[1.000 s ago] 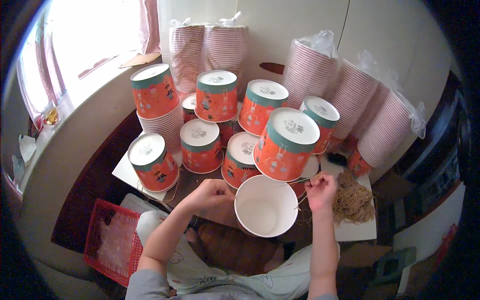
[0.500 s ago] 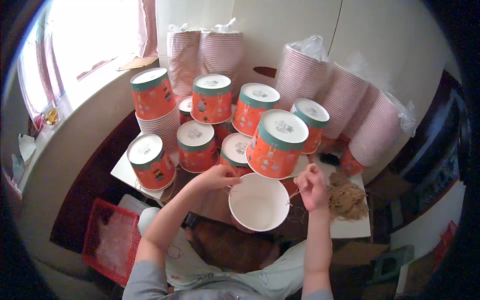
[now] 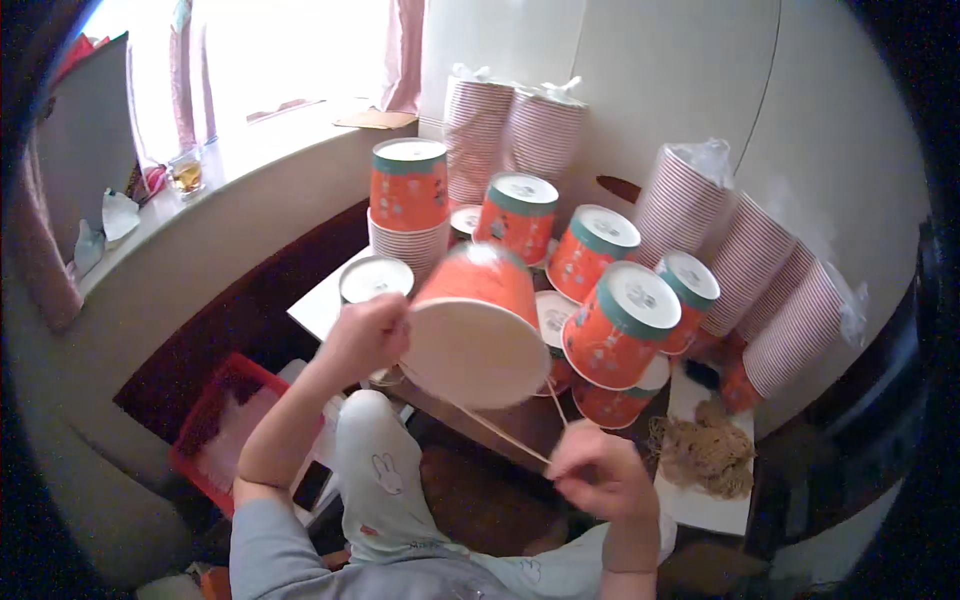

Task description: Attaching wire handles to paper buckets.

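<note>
My left hand (image 3: 365,335) grips the rim of an orange paper bucket (image 3: 478,318) tipped on its side, its white open mouth facing me. A thin tan string (image 3: 500,432) runs from the bucket's rim down to my right hand (image 3: 598,470), which pinches it in closed fingers below and right of the bucket. Behind the bucket, several upturned orange buckets (image 3: 620,322) with teal rims stand stacked on a small white table (image 3: 318,300).
A heap of tan string (image 3: 708,452) lies on the table's right end. Long sleeves of striped paper cups (image 3: 760,262) lean against the white wall. A red basket (image 3: 215,425) sits on the floor at left. A window sill (image 3: 215,165) runs behind it.
The bucket has tipped from mouth-up onto its side and moved left. My right hand has dropped lower, drawing the string out taut. The camera has shifted, so the stacks appear higher.
</note>
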`<state>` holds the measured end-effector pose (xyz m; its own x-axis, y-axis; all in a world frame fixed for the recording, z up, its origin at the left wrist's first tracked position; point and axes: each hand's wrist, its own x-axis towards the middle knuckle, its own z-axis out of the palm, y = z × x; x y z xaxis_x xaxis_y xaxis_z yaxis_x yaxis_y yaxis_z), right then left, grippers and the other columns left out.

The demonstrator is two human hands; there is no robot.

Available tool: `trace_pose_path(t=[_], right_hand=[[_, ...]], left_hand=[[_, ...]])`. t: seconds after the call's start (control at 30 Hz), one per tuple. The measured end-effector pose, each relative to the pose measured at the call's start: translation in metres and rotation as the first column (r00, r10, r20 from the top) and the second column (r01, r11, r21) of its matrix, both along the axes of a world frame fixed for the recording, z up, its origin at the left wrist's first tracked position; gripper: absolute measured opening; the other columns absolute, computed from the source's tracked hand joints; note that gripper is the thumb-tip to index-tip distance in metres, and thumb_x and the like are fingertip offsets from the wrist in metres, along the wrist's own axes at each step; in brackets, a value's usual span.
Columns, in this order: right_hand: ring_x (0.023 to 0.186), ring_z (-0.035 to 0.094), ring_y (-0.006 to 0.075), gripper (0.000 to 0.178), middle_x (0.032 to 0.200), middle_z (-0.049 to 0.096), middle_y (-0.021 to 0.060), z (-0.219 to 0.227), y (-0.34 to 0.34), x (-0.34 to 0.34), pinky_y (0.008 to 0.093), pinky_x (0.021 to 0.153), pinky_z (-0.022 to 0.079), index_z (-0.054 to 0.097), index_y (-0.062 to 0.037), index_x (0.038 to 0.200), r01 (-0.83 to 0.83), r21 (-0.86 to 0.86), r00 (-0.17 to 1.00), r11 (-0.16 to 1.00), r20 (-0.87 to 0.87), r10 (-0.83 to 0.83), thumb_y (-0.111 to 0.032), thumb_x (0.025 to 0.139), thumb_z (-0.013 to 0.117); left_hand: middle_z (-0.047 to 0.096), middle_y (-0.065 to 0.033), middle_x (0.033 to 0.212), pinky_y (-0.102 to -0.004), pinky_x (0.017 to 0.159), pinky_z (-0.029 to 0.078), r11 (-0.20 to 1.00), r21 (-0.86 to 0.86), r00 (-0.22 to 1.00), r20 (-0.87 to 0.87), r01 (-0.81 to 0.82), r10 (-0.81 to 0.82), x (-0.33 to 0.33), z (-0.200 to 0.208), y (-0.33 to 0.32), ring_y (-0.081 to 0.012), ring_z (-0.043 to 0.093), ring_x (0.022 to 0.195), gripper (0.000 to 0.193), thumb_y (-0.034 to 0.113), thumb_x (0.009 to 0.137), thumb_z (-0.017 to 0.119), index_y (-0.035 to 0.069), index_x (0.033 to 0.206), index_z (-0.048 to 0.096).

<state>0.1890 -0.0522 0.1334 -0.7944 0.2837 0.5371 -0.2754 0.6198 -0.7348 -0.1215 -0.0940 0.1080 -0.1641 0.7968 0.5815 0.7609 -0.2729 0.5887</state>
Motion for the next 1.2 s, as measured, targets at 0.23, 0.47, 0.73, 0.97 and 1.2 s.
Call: trace_pose_path(t=[0.23,0.47,0.73,0.97,1.2], right_hand=[[0.078,0.056,0.0203,0.018,0.076,0.057,0.0048,-0.049,0.024,-0.157,0.0427,0.087,0.035,0.054,-0.0095,0.089,0.166,0.684,0.970,0.710,0.017,-0.243,-0.013,0.072,0.058],[0.082,0.055,0.0252,0.043,0.081,0.058,0.0114,-0.117,0.035,-0.233,0.0448,0.084,0.035,0.047,-0.0056,0.112,0.255,0.739,0.900,0.623,0.055,-0.433,-0.016,0.072,0.055],[0.085,0.054,0.0253,0.037,0.083,0.058,0.0086,-0.160,0.042,-0.252,0.0452,0.083,0.035,0.051,-0.0064,0.108,0.166,0.723,0.829,0.671,0.267,-0.492,-0.017,0.073,0.053],[0.087,0.054,0.0220,0.022,0.084,0.058,0.0058,-0.161,0.037,-0.259,0.0441,0.084,0.034,0.058,-0.0101,0.094,0.068,0.647,0.879,0.759,0.321,-0.352,-0.015,0.074,0.051],[0.092,0.054,0.0283,0.024,0.092,0.058,0.0116,-0.157,0.035,-0.267,0.0413,0.084,0.041,0.060,-0.0056,0.095,-0.090,0.392,0.890,0.915,0.445,-0.103,-0.010,0.073,0.050]], left_hand=[[0.042,-0.0064,0.064,-0.0321,0.039,0.042,0.725,0.578,0.627,-0.419,-0.373,0.657,-0.093,-0.038,0.010,-0.0215,0.051,0.047,0.013,0.004,0.064,0.057,0.008,0.064,0.045],[0.043,-0.0068,0.065,-0.0333,0.039,0.042,0.675,0.579,0.591,-0.369,-0.458,0.717,-0.143,-0.104,0.042,-0.0235,0.050,0.048,0.014,0.002,0.065,0.056,0.008,0.065,0.043],[0.046,-0.0078,0.068,-0.0337,0.041,0.042,0.711,0.501,0.625,-0.365,-0.493,0.690,-0.153,-0.158,0.041,-0.0234,0.052,0.048,0.008,0.005,0.070,0.054,0.007,0.071,0.046],[0.048,-0.0086,0.070,-0.0357,0.041,0.045,0.775,0.303,0.660,-0.406,-0.555,0.632,-0.149,-0.182,0.033,-0.0273,0.054,0.051,0.007,0.010,0.075,0.053,0.010,0.078,0.047],[0.059,-0.0115,0.078,-0.0293,0.049,0.047,0.838,-0.132,0.835,0.093,-0.530,0.542,-0.143,-0.209,0.012,-0.0207,0.059,0.063,0.015,0.011,0.077,0.056,-0.001,0.084,0.050]])
